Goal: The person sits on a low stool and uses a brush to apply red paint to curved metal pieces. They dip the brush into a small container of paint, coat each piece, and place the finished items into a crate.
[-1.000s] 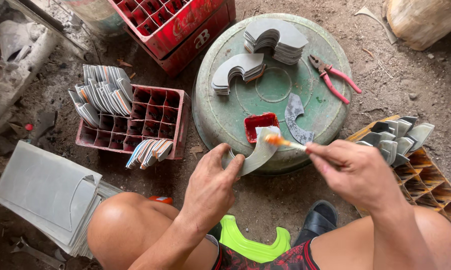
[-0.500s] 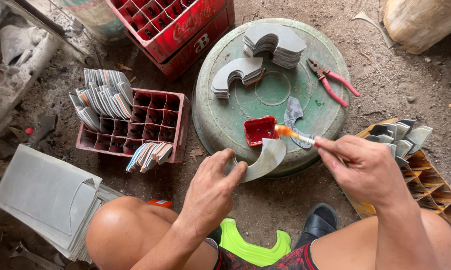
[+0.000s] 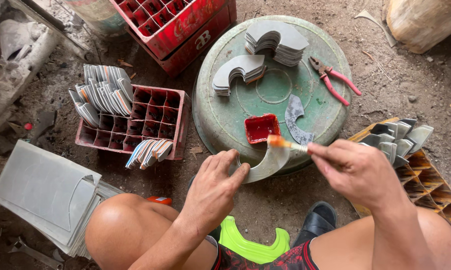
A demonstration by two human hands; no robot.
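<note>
Left hand is curled, fingertips pinching a grey crescent-shaped sheet piece, held against the near edge of the overturned green basin. Right hand is closed in a pinch on a small brush, orange tip laid on the piece's upper end, just beside the red paint tray. Brush handle is mostly hidden in the fist; both forearms are cut off at the bottom edge.

Left hand pinches a curved grey metal piece, right hand dabs it with a small brush, red paint dish sitting on the green upturned basin.
</note>
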